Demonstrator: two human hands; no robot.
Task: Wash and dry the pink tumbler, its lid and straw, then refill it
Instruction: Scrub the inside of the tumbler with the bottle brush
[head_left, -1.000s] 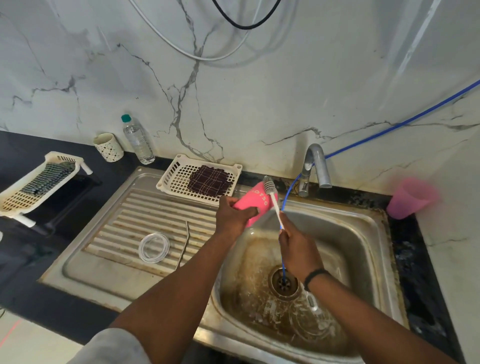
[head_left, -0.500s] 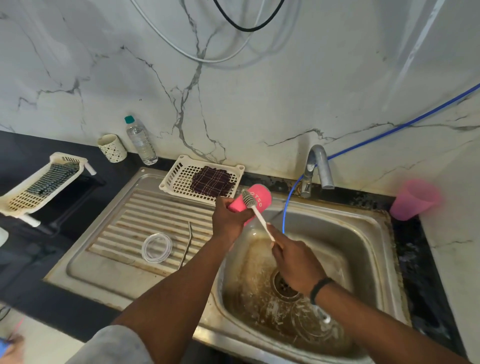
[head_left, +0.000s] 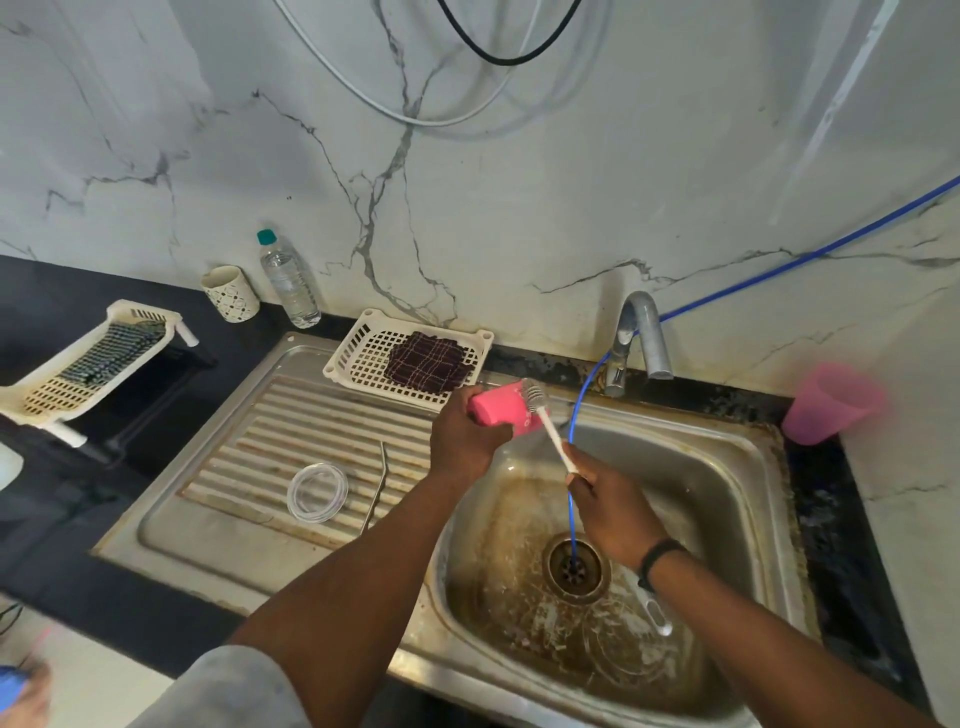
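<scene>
— Two baskets on record? Contents?
— Two. The white basket (head_left: 363, 358) at the sink's back edge holds a dark checked cloth (head_left: 428, 362); the second basket (head_left: 62, 384), on the dark worktop (head_left: 62, 499), holds a green checked cloth (head_left: 111, 353).
— The pink tumbler?
— The pink tumbler (head_left: 501, 413) is above the left rim of the sink basin (head_left: 727, 467), lying sideways, gripped by the left hand (head_left: 460, 441). The right hand (head_left: 615, 506) pinches the handle of a white brush (head_left: 545, 421), bristles at the tumbler's mouth.
— Lid and straw?
— A clear lid (head_left: 318, 492) and a metal straw (head_left: 378, 486) lie on the drainboard.
— Other vessels?
— A patterned cup (head_left: 231, 293), a water bottle (head_left: 288, 280), a second pink cup (head_left: 831, 402).
— Legible writing?
— None; the tumbler's lettering is too blurred.
</scene>
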